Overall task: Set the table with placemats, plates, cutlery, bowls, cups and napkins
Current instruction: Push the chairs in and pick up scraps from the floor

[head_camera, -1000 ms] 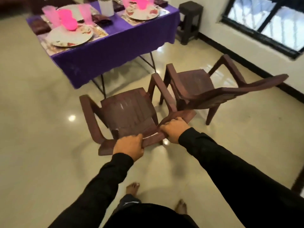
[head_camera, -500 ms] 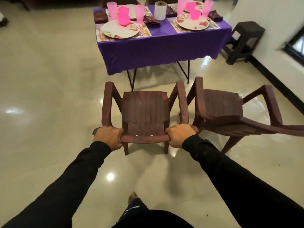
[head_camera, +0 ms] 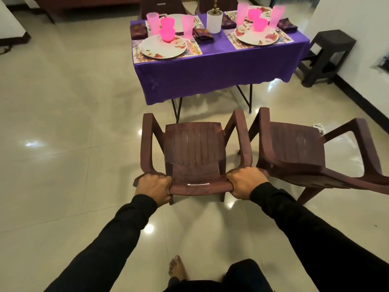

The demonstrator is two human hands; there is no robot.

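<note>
Chair [head_camera: 194,148] | left hand [head_camera: 154,187], right hand [head_camera: 245,182] grip backrest top (arms outstretched)

Both arms reach forward and down in black sleeves, nearly straight, wrists bare. The left hand [head_camera: 155,187] is knuckles-up, fingers curled under and gripping the chair [head_camera: 194,152] backrest's left end. The right hand [head_camera: 245,182] grips the backrest's right end the same way, thumb toward the middle. One bare foot [head_camera: 177,268] shows below.

Home dining room, laid table [head_camera: 219,66] in purple cloth, plastic armchairs [head_camera: 194,148], glossy tiled floor [head_camera: 63,123]
</note>
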